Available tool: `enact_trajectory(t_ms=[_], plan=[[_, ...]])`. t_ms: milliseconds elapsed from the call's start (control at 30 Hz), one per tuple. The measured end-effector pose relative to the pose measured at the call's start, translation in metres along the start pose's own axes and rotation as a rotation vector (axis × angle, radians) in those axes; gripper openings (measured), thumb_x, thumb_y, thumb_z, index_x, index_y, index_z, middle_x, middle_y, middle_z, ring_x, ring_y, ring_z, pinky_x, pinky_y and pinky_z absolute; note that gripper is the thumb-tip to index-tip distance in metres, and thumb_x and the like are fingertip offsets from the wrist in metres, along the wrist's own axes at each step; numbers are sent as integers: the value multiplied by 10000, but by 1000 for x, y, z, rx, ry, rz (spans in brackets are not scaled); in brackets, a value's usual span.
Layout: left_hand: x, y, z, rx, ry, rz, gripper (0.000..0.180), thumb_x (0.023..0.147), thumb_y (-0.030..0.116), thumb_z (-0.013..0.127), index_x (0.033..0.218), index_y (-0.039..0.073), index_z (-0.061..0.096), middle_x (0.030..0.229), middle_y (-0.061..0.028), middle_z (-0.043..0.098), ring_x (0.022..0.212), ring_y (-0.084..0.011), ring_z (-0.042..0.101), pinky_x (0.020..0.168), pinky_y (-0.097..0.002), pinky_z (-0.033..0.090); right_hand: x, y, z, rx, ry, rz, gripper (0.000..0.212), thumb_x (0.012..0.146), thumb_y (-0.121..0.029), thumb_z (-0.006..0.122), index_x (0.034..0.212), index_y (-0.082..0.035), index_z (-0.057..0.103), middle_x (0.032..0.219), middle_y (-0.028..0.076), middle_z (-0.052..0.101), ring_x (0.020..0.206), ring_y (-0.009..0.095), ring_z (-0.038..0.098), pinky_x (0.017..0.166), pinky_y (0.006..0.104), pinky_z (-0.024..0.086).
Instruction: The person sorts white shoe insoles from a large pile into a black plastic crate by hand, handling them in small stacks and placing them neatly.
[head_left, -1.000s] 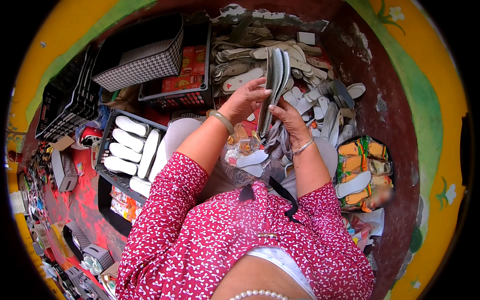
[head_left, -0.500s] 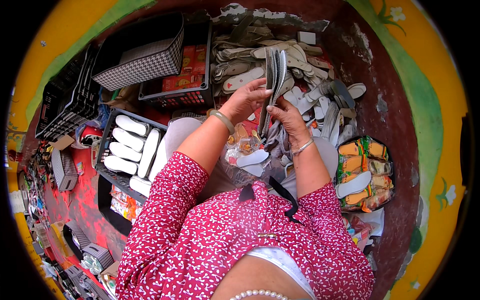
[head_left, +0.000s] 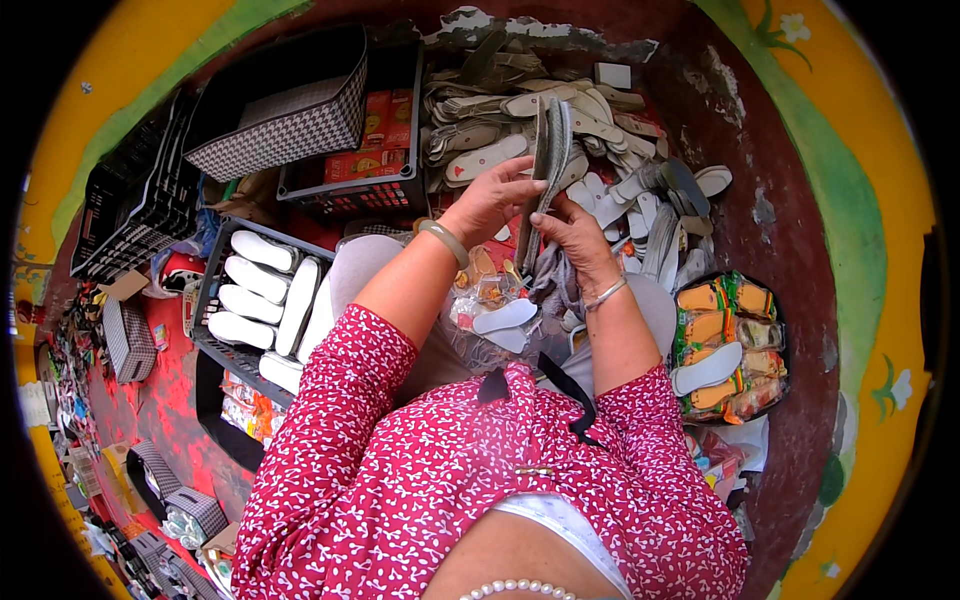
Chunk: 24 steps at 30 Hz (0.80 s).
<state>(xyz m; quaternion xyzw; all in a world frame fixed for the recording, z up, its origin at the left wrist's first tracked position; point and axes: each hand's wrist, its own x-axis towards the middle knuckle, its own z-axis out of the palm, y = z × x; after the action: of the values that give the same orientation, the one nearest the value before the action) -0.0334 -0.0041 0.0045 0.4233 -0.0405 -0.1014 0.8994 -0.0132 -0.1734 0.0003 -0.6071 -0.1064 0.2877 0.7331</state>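
A small stack of grey shoe insoles stands on edge between my hands, in front of my lap. My left hand grips it from the left side, fingers pressed along the outer insole. On the right, my right hand pinches the lower part with the thumb. Beyond the stack lies a big heap of loose white and grey insoles. Below my hands, a pale insole rests on clear plastic wrapping over my lap.
Left of my knee, a black crate holds white insoles. A houndstooth basket sits by a crate of red boxes. At right, a black container of packaged insoles stands near the dark red wall.
The insoles in my hands were slightly fanned apart; now they sit closer together in two main groups. My hands have barely moved.
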Motion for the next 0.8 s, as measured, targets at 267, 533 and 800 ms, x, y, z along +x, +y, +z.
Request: enact_trajectory(t_ms=[267, 533, 800], plan=[[-2, 2, 3, 192, 2, 15, 359, 804, 123, 577, 1137, -2, 529, 1036, -64, 593, 941, -137, 564, 862, -284, 443, -4, -6, 3, -170, 56, 2, 521, 709, -125, 750, 1153, 55, 545, 954, 82, 611, 825, 146, 581, 734, 252, 465], [-4, -1, 4, 183, 50, 52, 297, 795, 82, 536, 1071, -26, 552, 1025, -75, 585, 950, -174, 563, 856, -304, 441, -4, -3, 0, -195, 57, -12, 527, 710, -135, 749, 1147, 68, 538, 958, 91, 617, 830, 142, 585, 741, 250, 467], [-6, -2, -11, 915, 58, 434, 301, 855, 45, 506, 1152, -2, 503, 1068, -100, 589, 957, -196, 582, 846, -329, 461, -4, -3, -1, 88, 33, 28, 435, 765, -154, 711, 1116, 48, 553, 933, 53, 614, 849, 126, 561, 788, 232, 434]])
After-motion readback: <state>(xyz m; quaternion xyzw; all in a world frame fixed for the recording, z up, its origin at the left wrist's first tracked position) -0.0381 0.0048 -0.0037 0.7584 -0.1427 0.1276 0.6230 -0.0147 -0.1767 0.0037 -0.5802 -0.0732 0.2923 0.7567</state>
